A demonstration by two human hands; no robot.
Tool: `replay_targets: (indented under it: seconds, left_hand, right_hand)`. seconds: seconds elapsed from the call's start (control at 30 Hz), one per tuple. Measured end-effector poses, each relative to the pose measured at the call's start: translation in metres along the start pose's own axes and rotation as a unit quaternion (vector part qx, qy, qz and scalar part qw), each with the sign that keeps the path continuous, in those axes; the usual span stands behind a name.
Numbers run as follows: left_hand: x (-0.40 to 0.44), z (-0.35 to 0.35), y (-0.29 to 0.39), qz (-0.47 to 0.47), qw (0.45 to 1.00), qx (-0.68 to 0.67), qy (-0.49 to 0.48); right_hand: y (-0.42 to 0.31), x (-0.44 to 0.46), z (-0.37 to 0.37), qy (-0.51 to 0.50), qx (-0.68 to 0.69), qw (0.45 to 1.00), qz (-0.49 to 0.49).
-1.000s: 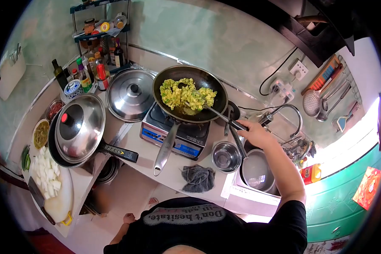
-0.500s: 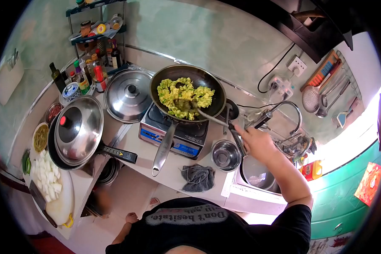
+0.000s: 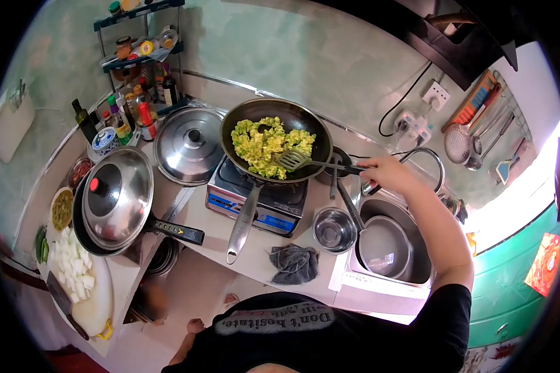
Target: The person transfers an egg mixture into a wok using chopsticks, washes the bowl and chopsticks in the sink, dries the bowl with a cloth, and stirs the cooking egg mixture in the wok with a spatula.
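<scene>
My right hand (image 3: 382, 172) is closed around the dark handle of a slotted spatula (image 3: 294, 160). The spatula's head rests at the right side of chopped yellow-and-green food, which looks like scrambled egg (image 3: 262, 143), inside a dark wok (image 3: 320, 152). Beneath the wok is a portable stove (image 3: 249, 211), and the wok's metal handle (image 3: 246, 221) points toward me. Down beside my body hangs my left hand (image 3: 195, 325), away from the counter; its fingers are too small and partly hidden to make out.
Left of the stove lie a steel lid (image 3: 190, 155) and a lidded frying pan (image 3: 127, 211). A cutting board (image 3: 99, 304) bears white chunks (image 3: 71, 264) and a knife (image 3: 59, 295). To the right are a steel bowl (image 3: 334, 230), a grey cloth (image 3: 294, 264) and a sink (image 3: 423, 267) holding a basin.
My right hand has moved up and right with the spatula, whose head has turned and shifted right in the wok. My left hand still hangs low.
</scene>
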State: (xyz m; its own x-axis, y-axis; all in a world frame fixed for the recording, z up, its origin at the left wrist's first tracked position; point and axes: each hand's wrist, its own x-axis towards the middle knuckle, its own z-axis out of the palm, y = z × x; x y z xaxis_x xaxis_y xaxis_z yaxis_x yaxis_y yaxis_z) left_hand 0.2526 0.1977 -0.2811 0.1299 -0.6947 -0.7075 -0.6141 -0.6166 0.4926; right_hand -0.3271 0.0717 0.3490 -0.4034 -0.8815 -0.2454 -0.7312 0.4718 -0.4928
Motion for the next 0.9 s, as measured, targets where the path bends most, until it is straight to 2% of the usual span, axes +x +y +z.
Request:
replay_targets:
  seconds: [0.07,0.13,0.23,0.37,0.4,0.47,0.5,0.57,0.6,0.7,0.73,0.8,0.9]
  left_hand:
    - [-0.002,0.0,0.006,-0.006,1.0,-0.025,-0.005]
    - [-0.009,0.0,0.016,-0.024,0.998,-0.061,-0.009]
    - [-0.022,-0.002,0.03,-0.049,0.991,-0.124,-0.015]
    - [-0.037,-0.008,0.046,-0.059,0.975,-0.212,-0.007]
    - [-0.021,-0.002,0.025,-0.007,0.991,-0.132,-0.001]
    - [0.008,0.01,-0.013,0.091,0.994,0.038,0.038]
    - [0.007,0.006,-0.015,0.08,0.996,0.038,0.026]
    - [0.004,0.001,-0.012,0.034,0.999,-0.004,0.014]
    - [0.002,-0.001,-0.01,0.02,1.0,-0.016,0.012]
    - [-0.002,-0.006,-0.002,-0.003,0.999,-0.035,0.007]
    - [-0.004,-0.007,0.001,-0.007,0.999,-0.039,0.005]
    - [-0.007,-0.008,0.01,-0.014,0.999,-0.045,0.003]
    - [-0.013,-0.009,0.028,-0.027,0.998,-0.057,0.004]
  right_hand:
    - [0.002,0.02,0.012,-0.028,0.022,0.999,-0.001]
    - [-0.001,0.035,0.037,-0.019,0.107,0.994,0.013]
    - [0.006,0.058,0.077,0.001,0.151,0.988,-0.033]
    - [0.009,0.065,0.093,0.036,0.222,0.974,-0.041]
    - [0.012,0.064,0.092,0.036,0.222,0.974,-0.04]
    - [0.019,0.063,0.088,0.021,0.307,0.951,-0.016]
    - [0.014,0.056,0.081,0.022,0.306,0.952,-0.016]
    - [0.005,0.04,0.065,-0.026,0.382,0.922,0.054]
    - [0.008,0.043,0.062,-0.024,0.383,0.922,0.054]
    - [0.023,0.058,0.058,-0.058,0.524,0.843,0.103]
    - [0.028,0.062,0.058,-0.057,0.525,0.843,0.103]
    - [0.034,0.065,0.057,-0.034,0.567,0.804,0.174]
    - [0.042,0.065,0.057,-0.036,0.609,0.771,0.181]
